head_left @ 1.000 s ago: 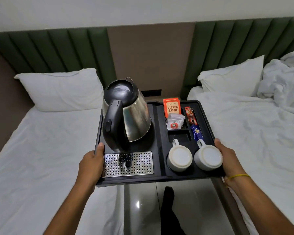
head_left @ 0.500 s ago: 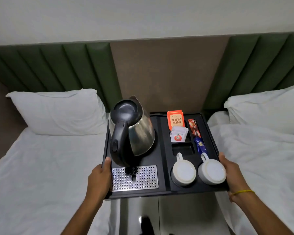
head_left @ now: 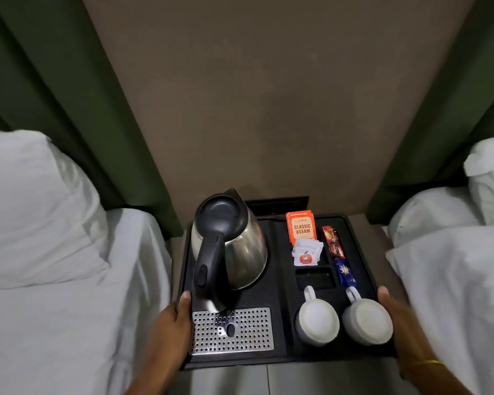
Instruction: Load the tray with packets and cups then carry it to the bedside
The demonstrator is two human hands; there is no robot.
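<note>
Carrying the loaded tray into the gap between the two beds, the person is at the delivery step. The left hand clasps the tray's left edge and the right hand its right edge. The kettle, packets and two upturned cups sit in their compartments. Next comes lowering it level near the wall, so the kettle doesn't slide.

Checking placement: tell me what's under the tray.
Under the tray only grey floor shows at its near edge. Whatever supports it is covered; both hands grip its sides.
</note>
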